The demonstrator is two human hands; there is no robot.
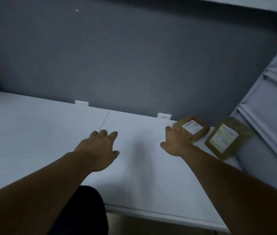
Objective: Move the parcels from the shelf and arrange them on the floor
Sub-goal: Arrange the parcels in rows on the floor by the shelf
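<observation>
Shelf [32, 141], white and flat, holds two brown parcels, both in its far right corner. Rear parcel [199, 133] lies flat close to the grey back wall [134, 56], white label [192, 127] face up. Front parcel [236, 133] lies just beside it to the right, nearer the pale side panel [273, 99], with a bigger white label [223, 139] on top; one end looks slightly raised, but blur makes that uncertain. The two parcels sit close together, a thin gap of shelf between them. Label print is too blurred to read. Two small white brackets [81, 102] sit where shelf meets wall.

My left hand [98, 148] is out over the middle of the shelf, palm down, fingers loosely spread and only slightly bent, holding nothing. I cannot tell if it rests on the surface or hovers above it.

My right hand [176, 141] reaches toward the corner, palm down, fingers extended and thumb splayed to the left. Fingertips meet the rear parcel's near left edge and seem to touch it; nothing is curled round it, no grip. It is clear of the front parcel.

Dark clothing [86, 209] shows at the bottom, in front of the shelf's near edge.
</observation>
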